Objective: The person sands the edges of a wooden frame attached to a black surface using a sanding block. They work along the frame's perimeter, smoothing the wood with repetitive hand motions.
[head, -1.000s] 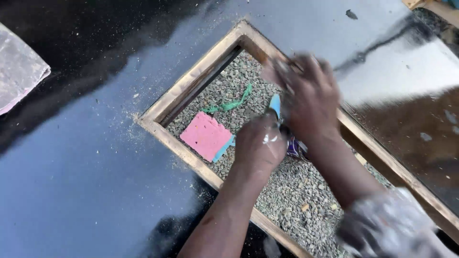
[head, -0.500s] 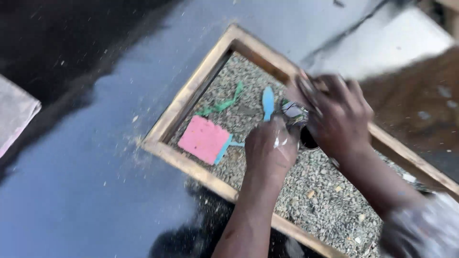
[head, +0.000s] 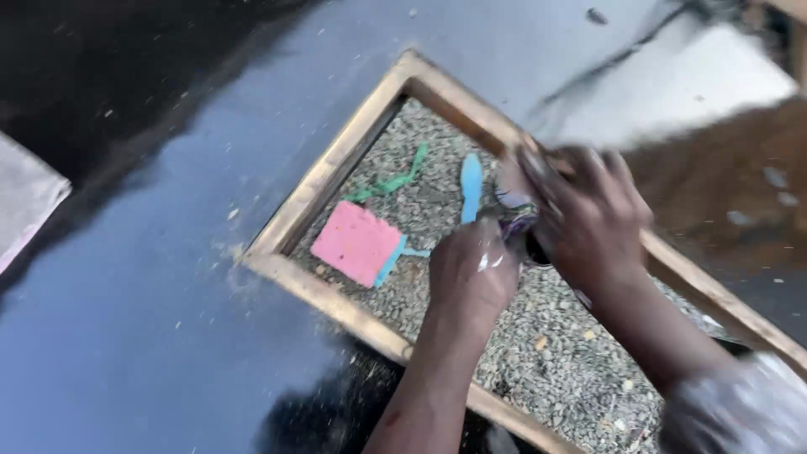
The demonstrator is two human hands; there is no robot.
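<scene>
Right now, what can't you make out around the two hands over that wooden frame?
Head view only:
- The small multicoloured thing between the left hand and right hand: mostly covered by both hands, kind unclear.
- Right hand's fingers: motion-blurred, so its grip is uncertain.
- The wooden frame: its near right corner is cut off by the picture's edge.
- The blue strip: lower end hidden behind the left hand.

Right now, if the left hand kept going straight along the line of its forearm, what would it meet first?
Probably the light blue strip just beyond the left hand, lying on the grey speckled surface inside the wooden frame; past it comes the frame's far rail. Depth is unclear, so the hand might pass above the strip.
</scene>
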